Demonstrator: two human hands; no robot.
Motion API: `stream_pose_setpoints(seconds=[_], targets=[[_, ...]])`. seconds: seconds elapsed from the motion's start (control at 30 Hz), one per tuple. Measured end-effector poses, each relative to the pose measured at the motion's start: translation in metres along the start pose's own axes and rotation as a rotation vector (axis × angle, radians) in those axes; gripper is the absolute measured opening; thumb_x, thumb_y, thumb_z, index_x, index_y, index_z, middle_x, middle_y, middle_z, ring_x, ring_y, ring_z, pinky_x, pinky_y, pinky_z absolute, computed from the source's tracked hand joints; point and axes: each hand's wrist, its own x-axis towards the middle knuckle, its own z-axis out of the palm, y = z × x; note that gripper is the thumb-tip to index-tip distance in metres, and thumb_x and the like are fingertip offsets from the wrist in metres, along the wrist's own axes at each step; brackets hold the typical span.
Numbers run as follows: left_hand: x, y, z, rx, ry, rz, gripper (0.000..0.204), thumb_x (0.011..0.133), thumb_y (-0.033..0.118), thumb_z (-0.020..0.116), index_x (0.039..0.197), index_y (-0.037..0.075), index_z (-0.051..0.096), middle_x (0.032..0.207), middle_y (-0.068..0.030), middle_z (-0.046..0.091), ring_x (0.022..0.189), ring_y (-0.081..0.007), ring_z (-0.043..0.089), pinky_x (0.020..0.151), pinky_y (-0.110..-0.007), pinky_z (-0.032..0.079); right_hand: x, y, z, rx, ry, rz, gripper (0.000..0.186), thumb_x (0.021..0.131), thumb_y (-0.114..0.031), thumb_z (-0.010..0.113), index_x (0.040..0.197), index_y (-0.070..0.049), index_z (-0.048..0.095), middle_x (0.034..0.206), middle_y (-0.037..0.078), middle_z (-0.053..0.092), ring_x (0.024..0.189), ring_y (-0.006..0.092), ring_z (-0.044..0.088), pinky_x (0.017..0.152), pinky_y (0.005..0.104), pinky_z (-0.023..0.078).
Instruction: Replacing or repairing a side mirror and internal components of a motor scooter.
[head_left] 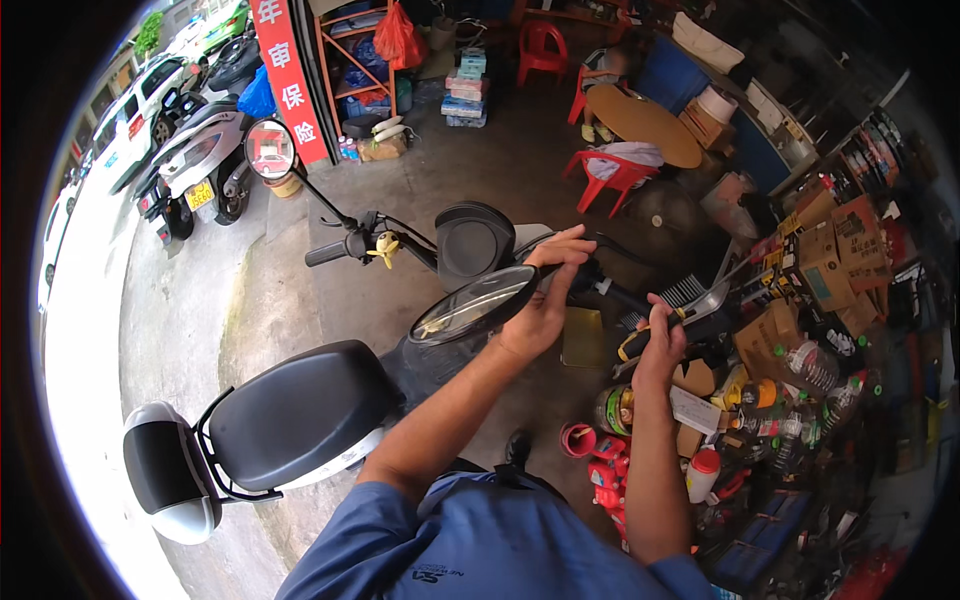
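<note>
Red banner (290,75) has white lettering, blue shirt (500,520) dark print. Left hand (538,318) at the scooter mirror (465,312) near the black dash (474,243), can't tell if gripping; right hand (657,352) clamped round a yellow-and-black handle (632,347).

mirror (470,308) | oval, black-rimmed, tilted | tool (634,345) | black-and-yellow handle, slanted, right of mirror

Two bare hands (538,318), one yellow-and-black-handled tool (633,346), two black-framed scooter mirrors (473,306), one black padded scooter seat (300,410), three red plastic chairs (541,58) and one round brown table (640,125) are seen.
</note>
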Motion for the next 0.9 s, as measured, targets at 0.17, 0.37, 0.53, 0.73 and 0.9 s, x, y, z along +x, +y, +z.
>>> stream_pose_setpoints(seconds=[0.17,0.37,0.53,0.73,0.9], targets=[[0.03,0.0,-0.032,0.382,-0.492,0.33,0.02,0.08,-0.007,0.058,0.097,0.002,0.054,0.102,-0.0139,0.061,0.105,-0.0311,0.059,0.086,-0.037,0.05,0.003,0.003,-0.003,-0.032,0.019,-0.005,0.024,0.093,-0.018,0.054,0.105,0.0,0.065,0.074,-0.001,0.052,0.068,0.0058,0.048,0.061,0.0204,0.039],[0.066,0.035,-0.019,0.853,-0.816,0.367,0.029,0.069,0.004,0.062,0.097,0.004,0.054,0.092,-0.0108,0.054,0.087,-0.0289,0.055,0.07,-0.036,0.052,0.007,0.01,-0.004,0.041,-0.012,0.014,0.025,0.093,-0.017,0.054,0.106,0.001,0.064,0.074,-0.001,0.053,0.068,0.0065,0.049,0.061,0.021,0.04],[0.097,0.023,0.023,0.98,-0.723,0.282,0.025,0.093,0.024,0.053,0.088,0.0,0.052,0.074,-0.0138,0.059,0.075,-0.0322,0.061,0.067,-0.042,0.05,0.003,0.003,-0.002,0.032,-0.001,0.02,0.023,0.093,-0.015,0.054,0.105,0.002,0.063,0.076,0.0,0.053,0.069,0.0072,0.05,0.065,0.0219,0.041],[0.088,-0.009,0.038,0.246,-0.399,-0.276,0.025,0.097,0.025,0.049,0.087,0.002,0.054,0.061,-0.0097,0.058,0.056,-0.0239,0.06,0.052,-0.033,0.046,0.002,0.005,-0.002,0.047,0.005,0.015,0.023,0.093,-0.016,0.055,0.105,0.001,0.063,0.074,0.0,0.052,0.068,0.0069,0.049,0.063,0.0215,0.041],[0.086,-0.021,0.023,-0.4,0.258,-0.637,0.023,0.099,0.026,0.048,0.091,0.006,0.056,0.063,0.0035,0.044,0.057,-0.0083,0.044,0.06,-0.026,0.043,0.002,0.005,0.0,0.064,-0.014,0.017,0.023,0.093,-0.016,0.055,0.105,0.001,0.064,0.073,0.0,0.052,0.067,0.0066,0.049,0.061,0.0215,0.041]])
